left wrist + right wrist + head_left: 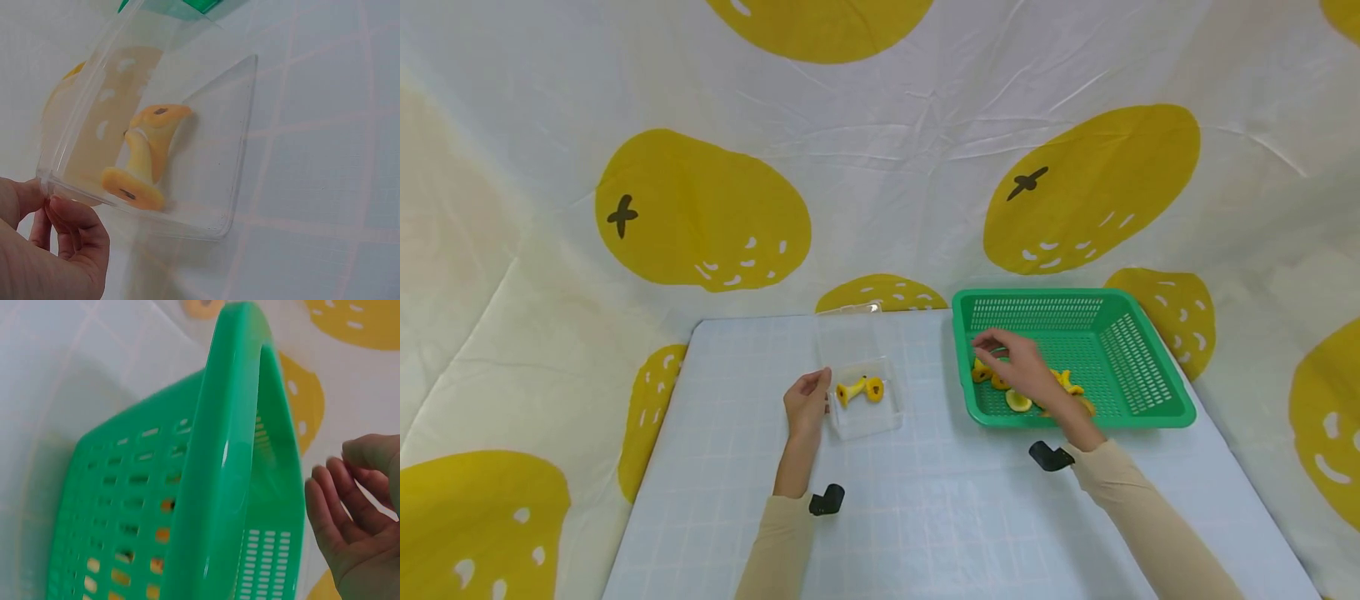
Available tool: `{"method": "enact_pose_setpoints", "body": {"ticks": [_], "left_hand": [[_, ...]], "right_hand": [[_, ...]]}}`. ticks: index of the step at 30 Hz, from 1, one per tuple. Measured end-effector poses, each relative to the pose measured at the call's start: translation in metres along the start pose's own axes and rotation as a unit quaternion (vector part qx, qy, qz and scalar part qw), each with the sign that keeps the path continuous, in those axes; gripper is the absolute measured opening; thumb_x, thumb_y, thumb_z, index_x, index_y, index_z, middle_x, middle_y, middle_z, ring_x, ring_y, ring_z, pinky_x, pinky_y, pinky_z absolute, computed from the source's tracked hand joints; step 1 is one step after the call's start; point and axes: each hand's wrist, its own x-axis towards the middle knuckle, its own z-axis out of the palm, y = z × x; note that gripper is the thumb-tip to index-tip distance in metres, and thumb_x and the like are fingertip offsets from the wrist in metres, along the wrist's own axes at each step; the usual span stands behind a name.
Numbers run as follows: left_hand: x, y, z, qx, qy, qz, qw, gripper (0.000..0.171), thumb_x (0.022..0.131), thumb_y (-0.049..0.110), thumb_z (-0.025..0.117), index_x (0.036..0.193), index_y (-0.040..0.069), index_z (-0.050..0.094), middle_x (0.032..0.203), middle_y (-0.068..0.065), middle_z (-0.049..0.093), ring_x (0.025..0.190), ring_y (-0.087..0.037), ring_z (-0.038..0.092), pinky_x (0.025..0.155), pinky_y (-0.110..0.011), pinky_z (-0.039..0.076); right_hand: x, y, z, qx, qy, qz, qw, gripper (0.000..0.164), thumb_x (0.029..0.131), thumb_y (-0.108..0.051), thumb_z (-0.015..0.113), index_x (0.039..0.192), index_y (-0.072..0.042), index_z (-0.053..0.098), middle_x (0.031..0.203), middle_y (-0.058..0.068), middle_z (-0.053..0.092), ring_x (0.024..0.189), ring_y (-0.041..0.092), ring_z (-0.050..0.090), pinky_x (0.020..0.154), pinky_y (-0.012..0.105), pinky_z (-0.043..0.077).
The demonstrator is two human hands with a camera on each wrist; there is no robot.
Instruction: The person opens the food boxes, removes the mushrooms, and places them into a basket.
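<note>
My left hand [806,405] pinches the left rim of a clear plastic box [868,427] between thumb and fingers. Inside the box lie small yellow-orange pieces [147,156] with narrow stems and flared ends, a dark mark on the ends. The box's clear lid [848,337] is folded back behind it. Over the left part of a green basket [1157,350], my right hand [1015,362] hovers with loosely bent fingers and nothing visible in them. Several similar yellow pieces [1018,401] lie in the basket below, partly hidden by the hand and forearm.
Both stand on a table with a pale checked cloth [925,517], the box left of the basket with a gap between. Behind the table hangs a white sheet [895,183] with large yellow fruit prints. The basket's raised rim surrounds the right hand's area.
</note>
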Motion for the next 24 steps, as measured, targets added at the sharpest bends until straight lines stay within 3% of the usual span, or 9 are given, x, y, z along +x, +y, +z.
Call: {"method": "enact_pose_setpoints", "body": {"ticks": [11,18,24], "left_hand": [[0.0,0.0,0.0,0.014,0.0,-0.007,0.9999,0.032,0.098,0.033,0.073,0.112,0.004,0.071,0.1,-0.015,0.067,0.069,-0.01,0.051,0.053,-0.017,0.044],[-0.001,0.001,0.001,-0.007,0.0,-0.006,1.0,0.031,0.097,0.029,0.074,0.11,0.001,0.07,0.092,-0.012,0.065,0.067,-0.011,0.05,0.051,-0.017,0.043],[-0.001,0.002,0.001,-0.004,0.002,-0.01,0.9999,0.03,0.098,0.029,0.074,0.111,0.002,0.07,0.094,-0.013,0.065,0.068,-0.01,0.05,0.052,-0.017,0.043]], "right_hand": [[0.019,-0.028,0.036,0.035,-0.017,-0.017,0.999,0.015,0.101,-0.006,0.066,0.114,-0.001,0.069,0.109,0.014,0.071,0.098,0.027,0.067,0.088,0.043,0.057],[0.031,-0.038,0.063,0.056,-0.037,-0.023,0.997,0.013,0.1,-0.005,0.066,0.112,0.0,0.068,0.107,0.012,0.07,0.097,0.026,0.067,0.088,0.042,0.058],[0.038,-0.048,0.084,0.053,-0.059,-0.03,0.996,0.014,0.099,-0.004,0.067,0.113,0.001,0.068,0.109,0.014,0.07,0.098,0.026,0.067,0.089,0.04,0.058]]}}
